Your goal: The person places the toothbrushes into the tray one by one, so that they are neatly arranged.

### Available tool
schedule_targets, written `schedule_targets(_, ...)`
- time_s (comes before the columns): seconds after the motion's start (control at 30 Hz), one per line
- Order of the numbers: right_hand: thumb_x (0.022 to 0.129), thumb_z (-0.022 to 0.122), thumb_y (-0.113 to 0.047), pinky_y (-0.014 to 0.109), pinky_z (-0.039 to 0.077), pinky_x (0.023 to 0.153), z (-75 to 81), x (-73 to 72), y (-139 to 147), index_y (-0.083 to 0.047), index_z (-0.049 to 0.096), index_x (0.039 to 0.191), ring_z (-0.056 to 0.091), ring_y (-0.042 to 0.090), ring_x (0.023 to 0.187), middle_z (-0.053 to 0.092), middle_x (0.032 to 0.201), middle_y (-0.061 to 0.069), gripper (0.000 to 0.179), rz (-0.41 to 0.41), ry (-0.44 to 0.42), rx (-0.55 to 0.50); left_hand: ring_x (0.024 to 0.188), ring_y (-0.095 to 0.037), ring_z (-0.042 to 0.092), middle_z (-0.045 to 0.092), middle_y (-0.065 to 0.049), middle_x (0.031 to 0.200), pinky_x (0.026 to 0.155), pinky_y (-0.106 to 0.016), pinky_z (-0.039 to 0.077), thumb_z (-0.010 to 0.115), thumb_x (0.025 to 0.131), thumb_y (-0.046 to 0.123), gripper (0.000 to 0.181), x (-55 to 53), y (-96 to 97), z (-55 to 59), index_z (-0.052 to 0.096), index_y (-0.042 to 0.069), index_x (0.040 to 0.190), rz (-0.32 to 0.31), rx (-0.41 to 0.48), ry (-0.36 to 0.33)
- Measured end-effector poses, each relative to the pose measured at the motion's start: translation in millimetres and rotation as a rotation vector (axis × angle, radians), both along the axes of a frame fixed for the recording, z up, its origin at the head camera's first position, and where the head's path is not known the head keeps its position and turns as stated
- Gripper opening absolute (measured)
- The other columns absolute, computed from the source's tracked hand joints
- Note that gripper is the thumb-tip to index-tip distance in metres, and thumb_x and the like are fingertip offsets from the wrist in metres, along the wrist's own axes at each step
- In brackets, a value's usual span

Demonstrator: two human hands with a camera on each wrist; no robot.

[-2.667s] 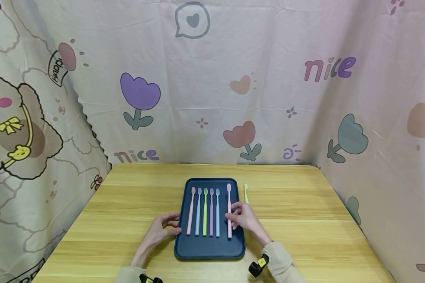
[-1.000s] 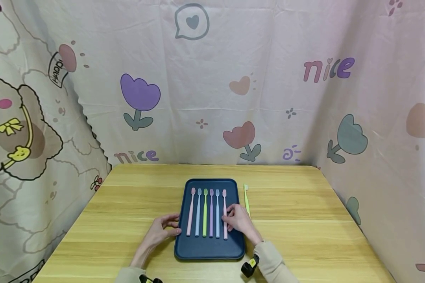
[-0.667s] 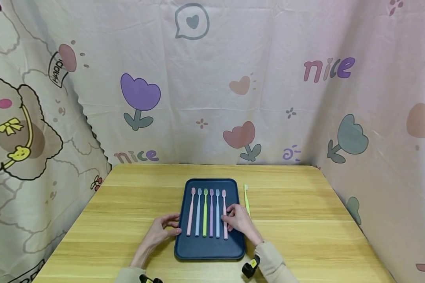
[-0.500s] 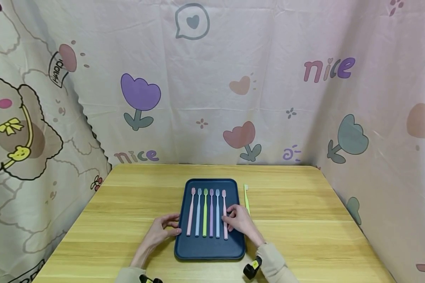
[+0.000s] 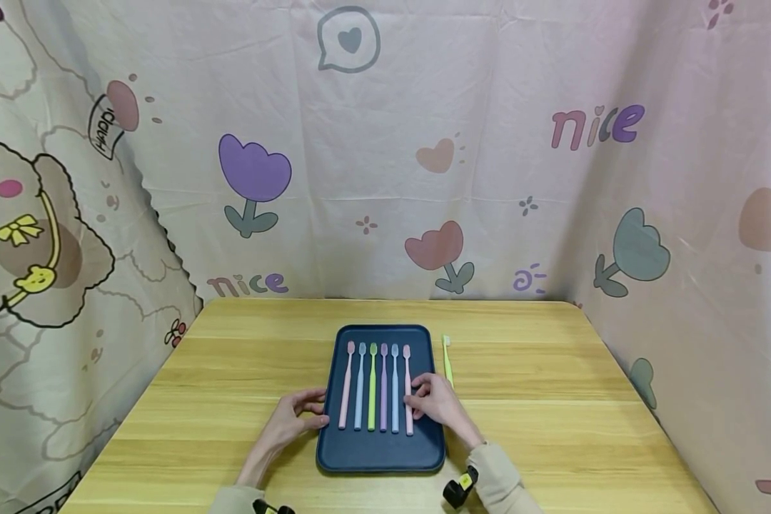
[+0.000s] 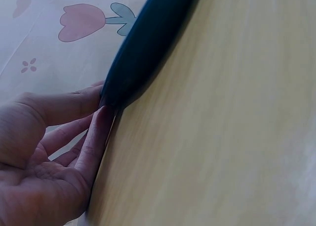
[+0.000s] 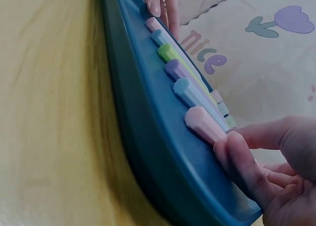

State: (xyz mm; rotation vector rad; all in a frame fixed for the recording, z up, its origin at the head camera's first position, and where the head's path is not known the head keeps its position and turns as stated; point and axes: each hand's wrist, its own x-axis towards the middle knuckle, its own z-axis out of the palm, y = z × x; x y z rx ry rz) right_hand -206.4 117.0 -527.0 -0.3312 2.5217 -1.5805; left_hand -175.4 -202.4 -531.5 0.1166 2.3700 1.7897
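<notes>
A dark blue tray (image 5: 380, 453) bears several toothbrushes laid side by side, heads toward the back. At the right end of the row, my right hand (image 5: 438, 401) pinches a pink toothbrush (image 5: 407, 368) by its handle between thumb and fingers. In the right wrist view its handle end (image 7: 202, 122) shows next to a blue toothbrush (image 7: 190, 91). My left hand (image 5: 290, 421) holds the tray's left edge; in the left wrist view thumb and fingers meet at the rim. Further left in the row lie a purple toothbrush (image 5: 383, 392), a green one (image 5: 373, 392), a blue one and a pink one.
Just beyond the tray's right edge, a yellow-green toothbrush (image 5: 447, 360) lies on the wooden table (image 5: 540, 400), its lower end hidden behind my right hand. A printed curtain (image 5: 360, 164) hangs behind the table and along both sides.
Since the earliest frame, my right hand has brought the pink toothbrush leftward, close beside the blue one. Over the last second it has barely shifted. My left hand stays at the tray edge.
</notes>
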Motion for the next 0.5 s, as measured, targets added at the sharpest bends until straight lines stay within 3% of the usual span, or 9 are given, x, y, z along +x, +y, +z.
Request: schedule_targets(0.5,0.088,0.075,-0.007,0.029,0.057,0.052,-1.2,0.0,-1.5,0.010,0.062,0.111,0.068,0.017,0.053,0.071,0.073,0.009,0.031,-0.014,0.002,-0.009,0.095,-0.015,0.064,0.063,-0.027,0.126,0.079,-0.018,0.052,0.079,0.082,0.001,0.060,1.4,0.6,1.7,0.055,-0.011,0.136,-0.003,0.007,0.002)
